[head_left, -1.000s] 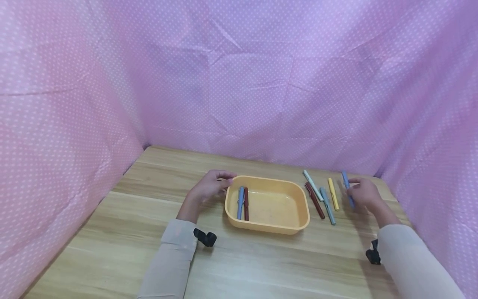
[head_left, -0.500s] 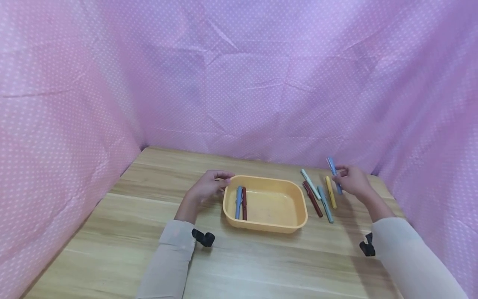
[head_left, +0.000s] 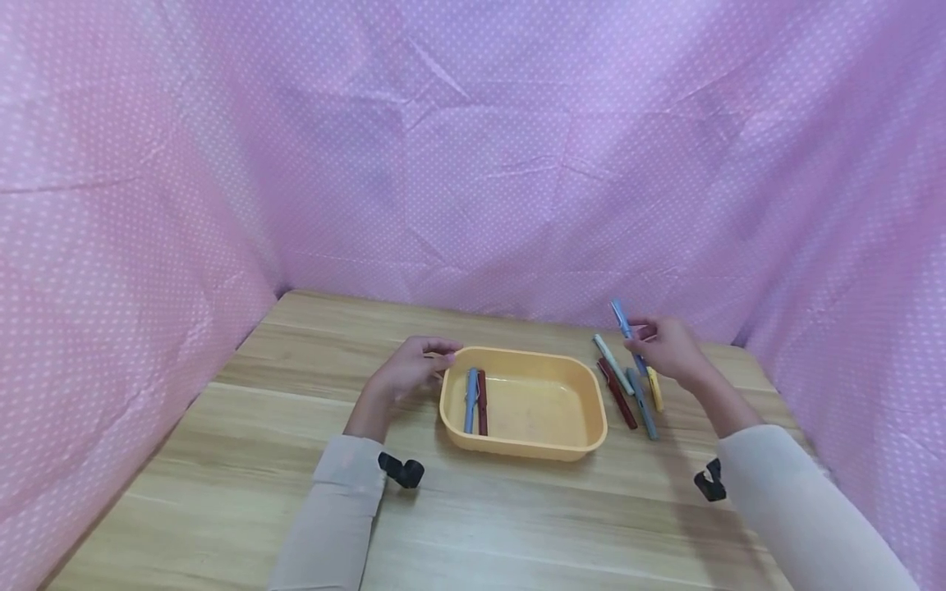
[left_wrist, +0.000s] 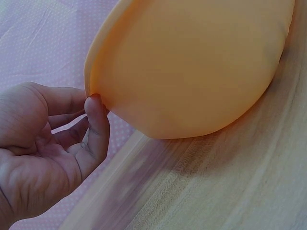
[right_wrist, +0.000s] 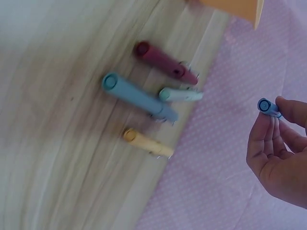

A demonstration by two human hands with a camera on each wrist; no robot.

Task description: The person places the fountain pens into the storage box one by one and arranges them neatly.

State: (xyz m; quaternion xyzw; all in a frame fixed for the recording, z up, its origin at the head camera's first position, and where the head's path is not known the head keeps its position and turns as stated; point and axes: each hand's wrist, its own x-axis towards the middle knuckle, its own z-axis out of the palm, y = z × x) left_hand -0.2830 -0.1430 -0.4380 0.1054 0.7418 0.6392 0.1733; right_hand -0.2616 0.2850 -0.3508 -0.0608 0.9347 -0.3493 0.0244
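Note:
A yellow plastic tray sits mid-table, with a blue pen and a dark red pen side by side in its left end. My left hand pinches the tray's far left corner; the left wrist view shows thumb and fingers on the rim. Raised over the loose pens, my right hand pinches another blue pen between thumb and fingers. Below it lie a pale mint pen, a dark red pen, a teal pen and a yellow pen.
The wooden table carries everything. Pink dotted cloth hangs behind it and on both sides. A black wrist camera sticks out from the left sleeve, another camera from the right.
My right hand has lifted the blue pen off the table at the far right and carried it left, over the yellow pen. My left hand stays at the tray's corner.

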